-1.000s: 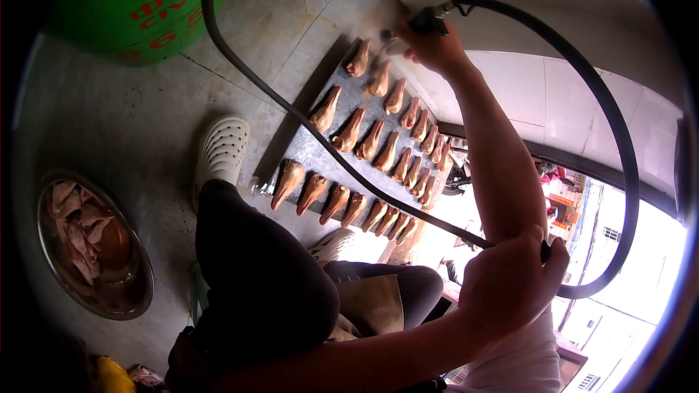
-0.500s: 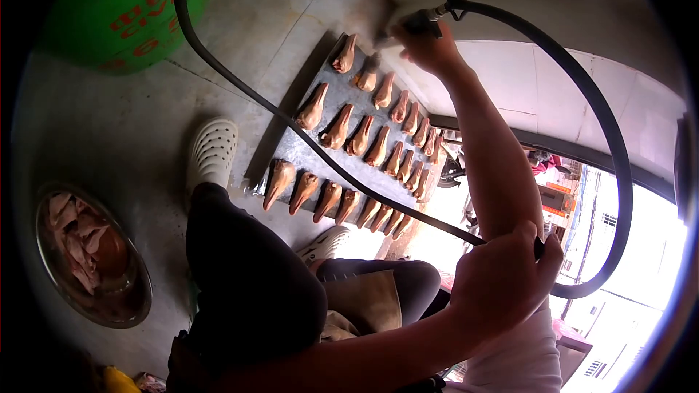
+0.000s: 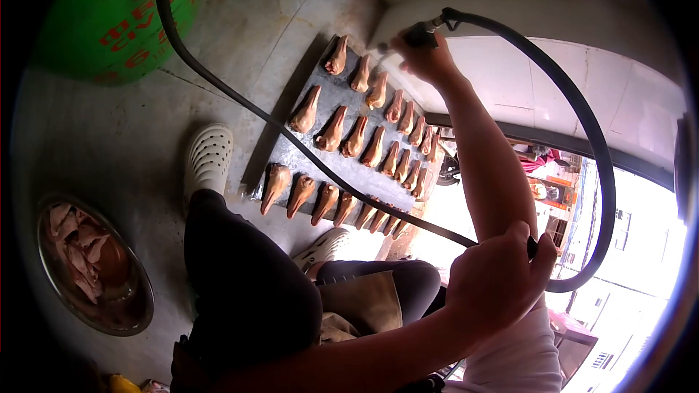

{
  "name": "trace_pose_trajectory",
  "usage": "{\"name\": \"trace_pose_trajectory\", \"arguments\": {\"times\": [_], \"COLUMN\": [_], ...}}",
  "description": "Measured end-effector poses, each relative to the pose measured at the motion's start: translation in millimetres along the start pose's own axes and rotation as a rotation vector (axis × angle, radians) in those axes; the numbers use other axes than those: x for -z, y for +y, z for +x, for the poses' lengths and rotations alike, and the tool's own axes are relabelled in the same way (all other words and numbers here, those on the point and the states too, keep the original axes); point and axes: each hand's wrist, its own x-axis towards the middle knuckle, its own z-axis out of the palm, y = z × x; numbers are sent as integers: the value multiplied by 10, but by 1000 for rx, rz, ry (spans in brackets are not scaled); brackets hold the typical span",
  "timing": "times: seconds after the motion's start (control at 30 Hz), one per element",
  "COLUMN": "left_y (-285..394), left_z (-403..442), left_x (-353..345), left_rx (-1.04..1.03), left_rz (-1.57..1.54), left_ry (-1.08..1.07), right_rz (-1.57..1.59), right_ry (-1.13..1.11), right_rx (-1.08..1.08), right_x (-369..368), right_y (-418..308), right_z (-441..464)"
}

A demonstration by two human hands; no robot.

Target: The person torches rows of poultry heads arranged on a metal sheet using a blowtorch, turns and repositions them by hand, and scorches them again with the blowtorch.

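My right hand [image 3: 429,58] is closed around a black spray gun [image 3: 420,35], its nozzle pointing left over the far row of meat pieces [image 3: 361,75]; a blurry patch lies by the nozzle. A black hose [image 3: 557,54] runs from the gun and loops down to my left hand [image 3: 495,269], whose fingers wrap round it. From there the hose crosses above the grey board [image 3: 291,153], where drumstick-shaped meat pieces [image 3: 331,129] lie in three rows.
A metal bowl [image 3: 135,313] of pale meat stands on the floor [image 3: 124,138] at left. At the upper left is a green container [image 3: 124,22]. My feet in pale clogs [image 3: 209,156] are near the board. A tiled wall [image 3: 564,80] rises at the upper right, beside a bright opening.
The view has shifted, so the board and bowl appear slightly moved. My right hand and the spray gun have moved a little along the far row. My left hand still grips the hose.
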Motion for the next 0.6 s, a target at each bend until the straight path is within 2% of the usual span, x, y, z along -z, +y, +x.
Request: {"name": "trace_pose_trajectory", "arguments": {"times": [0.37,0.6], "left_y": [6,-38], "left_z": [37,-1], "left_x": [26,-27], "left_rx": [69,-55], "left_rz": [-34,76], "left_ry": [-62,9], "right_rz": [136,65], "right_ry": [136,94], "right_rx": [39,21], "right_x": [-90,-76], "right_y": [82,121], "right_z": [14,42]}}
